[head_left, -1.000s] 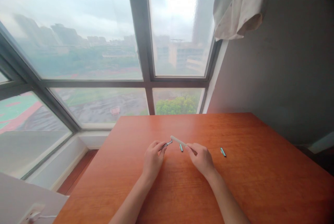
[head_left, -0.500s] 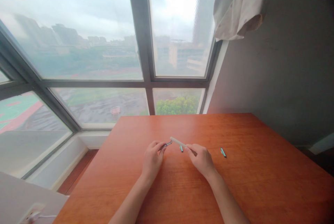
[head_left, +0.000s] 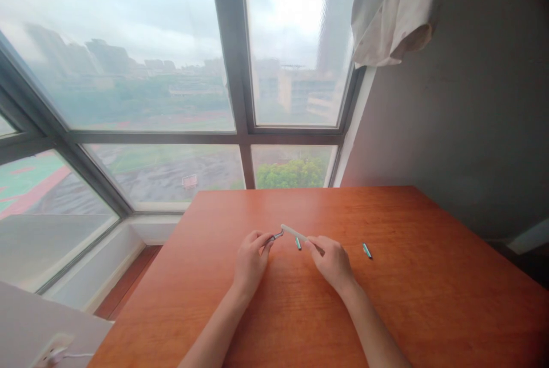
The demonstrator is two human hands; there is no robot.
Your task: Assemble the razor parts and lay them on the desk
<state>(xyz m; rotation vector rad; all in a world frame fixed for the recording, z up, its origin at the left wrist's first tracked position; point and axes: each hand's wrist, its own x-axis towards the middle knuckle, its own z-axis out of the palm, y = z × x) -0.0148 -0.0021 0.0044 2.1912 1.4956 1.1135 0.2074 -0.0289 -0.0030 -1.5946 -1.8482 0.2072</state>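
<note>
Looking down along our bare forearms, we find both hands low on the orange-brown worktop [head_left: 429, 299], close together near its middle. Off to the near left, below the worktop's edge, a white socket [head_left: 54, 351] with a cord sits on a pale surface.

Our left hand [head_left: 251, 262] is curled, its fingertips pinched on a small dark piece [head_left: 277, 236] with a metallic end that pokes out toward the right. Our right hand [head_left: 332, 262] is likewise curled, thumb and forefinger pinching the near end of a pale stick [head_left: 294, 232], which slants up and to the left. The far tip of the pale stick and the metallic end of the small dark piece are almost meeting, just above the worktop between the two hands; we cannot tell whether they touch.

Just beyond the right hand's fingertips, under the pale stick, a short teal piece [head_left: 297, 243] lies flat on the wood. A second teal piece [head_left: 366, 250] lies further right, well apart from both hands.

Past the far edge of the worktop stands a large window [head_left: 150, 70] with a dark frame, giving onto green trees, a sports ground and hazy buildings under a grey sky. To the right rises a grey wall [head_left: 472, 127], and at its top corner hangs a crumpled white shirt [head_left: 390, 7].
</note>
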